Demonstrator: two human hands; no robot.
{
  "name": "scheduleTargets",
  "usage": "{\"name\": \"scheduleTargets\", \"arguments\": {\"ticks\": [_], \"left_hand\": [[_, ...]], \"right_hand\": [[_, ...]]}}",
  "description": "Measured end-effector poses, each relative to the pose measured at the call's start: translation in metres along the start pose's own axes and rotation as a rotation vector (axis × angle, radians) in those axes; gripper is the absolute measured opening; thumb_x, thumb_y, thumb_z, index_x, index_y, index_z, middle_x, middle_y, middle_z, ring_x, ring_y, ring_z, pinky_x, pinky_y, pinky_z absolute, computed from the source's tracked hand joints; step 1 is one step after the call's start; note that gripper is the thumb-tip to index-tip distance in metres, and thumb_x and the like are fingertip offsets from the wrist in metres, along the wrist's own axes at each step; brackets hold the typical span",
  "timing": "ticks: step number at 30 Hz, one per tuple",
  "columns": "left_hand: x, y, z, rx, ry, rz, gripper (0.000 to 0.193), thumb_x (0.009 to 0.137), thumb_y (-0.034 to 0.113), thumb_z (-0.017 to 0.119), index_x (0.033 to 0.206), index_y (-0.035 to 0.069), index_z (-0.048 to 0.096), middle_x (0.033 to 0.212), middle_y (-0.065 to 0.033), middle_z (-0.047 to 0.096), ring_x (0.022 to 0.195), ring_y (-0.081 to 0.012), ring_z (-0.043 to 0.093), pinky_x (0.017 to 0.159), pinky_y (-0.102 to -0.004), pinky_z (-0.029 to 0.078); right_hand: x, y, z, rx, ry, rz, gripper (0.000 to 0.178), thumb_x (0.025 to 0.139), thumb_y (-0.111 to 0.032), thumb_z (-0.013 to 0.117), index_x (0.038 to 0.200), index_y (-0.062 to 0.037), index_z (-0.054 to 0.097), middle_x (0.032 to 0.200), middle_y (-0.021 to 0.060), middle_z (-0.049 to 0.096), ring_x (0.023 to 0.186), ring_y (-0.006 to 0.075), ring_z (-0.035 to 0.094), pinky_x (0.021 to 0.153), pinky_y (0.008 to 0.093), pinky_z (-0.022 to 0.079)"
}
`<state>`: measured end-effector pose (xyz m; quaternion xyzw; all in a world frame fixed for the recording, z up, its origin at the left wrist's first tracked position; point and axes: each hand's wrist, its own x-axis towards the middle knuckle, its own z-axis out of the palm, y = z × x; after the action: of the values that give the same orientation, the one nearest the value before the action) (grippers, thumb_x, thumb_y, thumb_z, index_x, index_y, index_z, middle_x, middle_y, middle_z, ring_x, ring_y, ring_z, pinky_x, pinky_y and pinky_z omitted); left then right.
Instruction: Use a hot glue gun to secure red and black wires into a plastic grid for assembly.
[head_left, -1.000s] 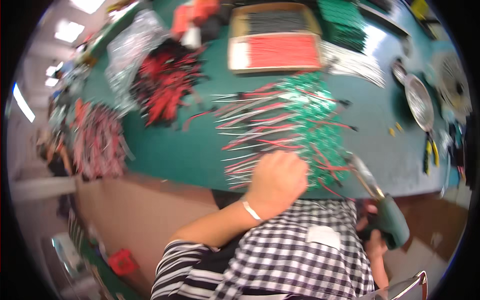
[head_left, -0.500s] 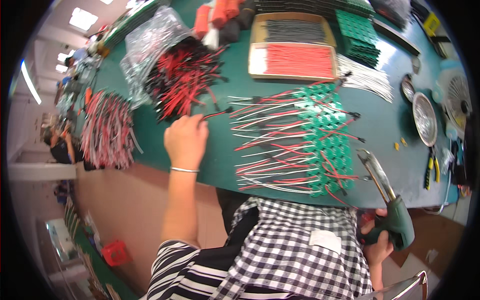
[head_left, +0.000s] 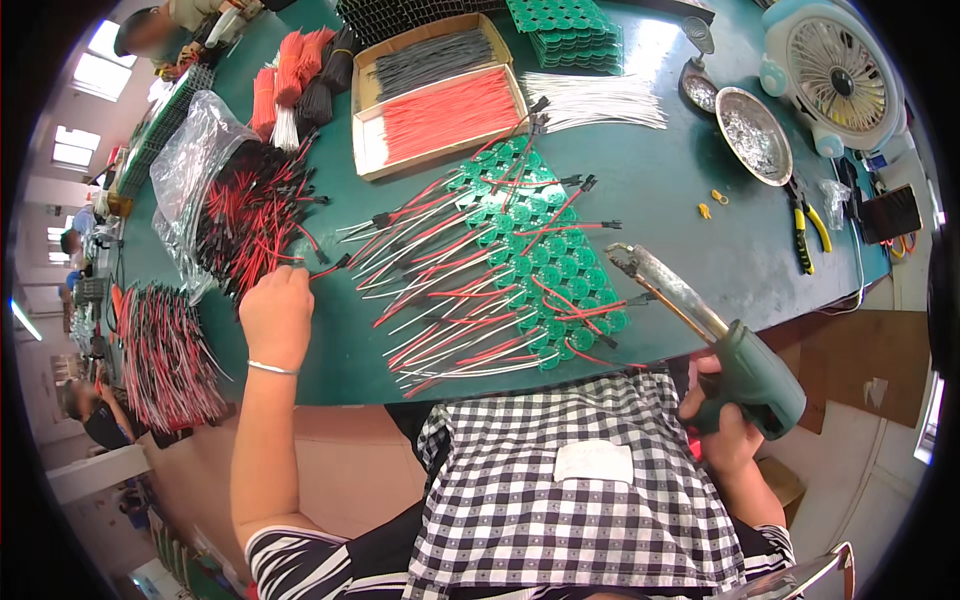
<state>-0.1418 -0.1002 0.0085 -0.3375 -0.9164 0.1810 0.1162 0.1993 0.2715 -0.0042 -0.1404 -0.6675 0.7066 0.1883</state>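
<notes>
My left hand (head_left: 275, 318) is closed at the near edge of a pile of red and black connector wires (head_left: 262, 225), which spills from a clear plastic bag. One red-and-black connector wire (head_left: 325, 270) sticks out from its fingertips, black plug to the right. In my right hand (head_left: 728, 432), beside the apron, is a soldering gun (head_left: 755, 380) with a green body. Its metal tip points up and left over the table edge. Between the hands lies a panel of round green circuit boards (head_left: 545, 265), with white, red and black wires fanning out leftward.
Boxed red wires (head_left: 450, 112) and loose white wires (head_left: 595, 100) lie behind the panel. A bundle of wires (head_left: 168, 350) hangs at the left edge. Rightward are a metal bowl (head_left: 752, 138), pliers (head_left: 808, 228) and a fan (head_left: 840, 75). Stacked boards (head_left: 565, 35) stand at the back.
The whole view has shifted, so the table's things appear farther left. My left hand stays by the wire pile, the connector wire still at its fingertips. The soldering gun remains in my right hand.
</notes>
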Motion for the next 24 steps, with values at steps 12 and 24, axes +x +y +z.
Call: {"name": "scheduleTargets", "arguments": {"ticks": [12,24], "left_hand": [[-0.022,-0.022,0.023,-0.912,0.241,-0.459,0.008,0.091,0.007,0.063,0.096,0.001,0.063,0.070,-0.0041,0.067,0.059,-0.0098,0.062,0.055,-0.0253,0.048],[-0.002,0.009,-0.033,-0.308,0.588,0.438,0.021,0.074,0.001,0.070,0.094,0.006,0.066,0.091,-0.0066,0.071,0.081,-0.0244,0.070,0.065,-0.0324,0.055]], "right_hand": [[0.007,-0.018,0.011,-0.121,0.027,0.066,0.061,0.096,-0.047,0.052,0.131,0.0035,0.050,0.102,0.0100,0.063,0.066,0.0163,0.061,0.060,0.0292,0.048],[0.005,-0.014,0.015,-0.026,-0.004,0.058,0.062,0.094,-0.039,0.060,0.137,0.0034,0.043,0.125,0.0189,0.058,0.074,0.0192,0.062,0.066,0.0318,0.052]]}}
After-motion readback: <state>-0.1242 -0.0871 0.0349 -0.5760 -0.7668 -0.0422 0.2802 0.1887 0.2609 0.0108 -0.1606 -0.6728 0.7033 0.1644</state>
